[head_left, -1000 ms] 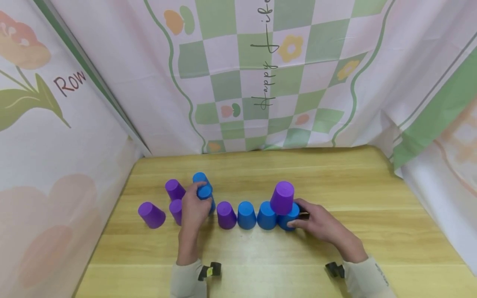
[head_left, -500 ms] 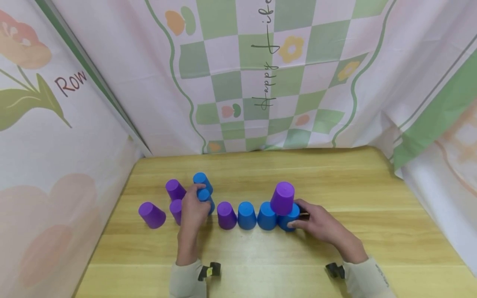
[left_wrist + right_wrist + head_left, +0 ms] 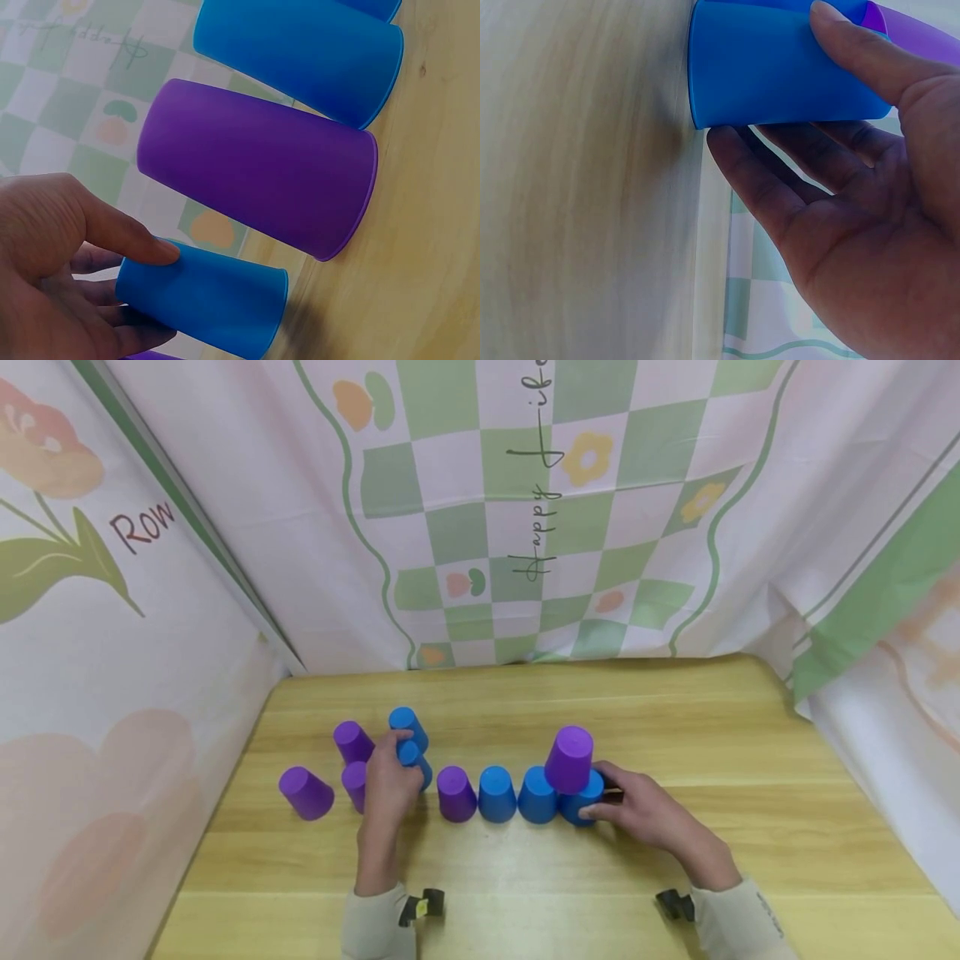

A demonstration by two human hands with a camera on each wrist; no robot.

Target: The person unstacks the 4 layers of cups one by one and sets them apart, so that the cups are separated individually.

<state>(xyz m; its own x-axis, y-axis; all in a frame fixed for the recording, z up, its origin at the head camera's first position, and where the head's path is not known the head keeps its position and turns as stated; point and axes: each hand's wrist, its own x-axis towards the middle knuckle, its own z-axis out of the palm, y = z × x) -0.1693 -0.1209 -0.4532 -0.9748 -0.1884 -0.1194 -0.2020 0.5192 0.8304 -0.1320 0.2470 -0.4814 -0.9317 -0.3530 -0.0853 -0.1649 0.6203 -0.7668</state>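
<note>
In the head view my left hand (image 3: 392,781) grips an upside-down blue cup (image 3: 210,300) by its upper part, thumb on one side and fingers on the other. Just right of it begins a row of upside-down cups: a purple cup (image 3: 456,795), a blue cup (image 3: 497,795), another blue cup (image 3: 537,797) and an end blue cup (image 3: 772,67). Another purple cup (image 3: 569,760) stands upside down across the last two. My right hand (image 3: 648,808) holds the end cup from the right, its thumb on the near side.
Left of my left hand stand three purple cups, the outermost one (image 3: 306,793), a rear one (image 3: 352,742) and a partly hidden one (image 3: 354,785). A blue cup (image 3: 407,727) stands behind the gripped one. A patterned curtain (image 3: 510,527) borders the wooden table (image 3: 525,877).
The blue cup in my left hand has shifted very slightly to the left with the hand. My right hand and the cup row have stayed put.
</note>
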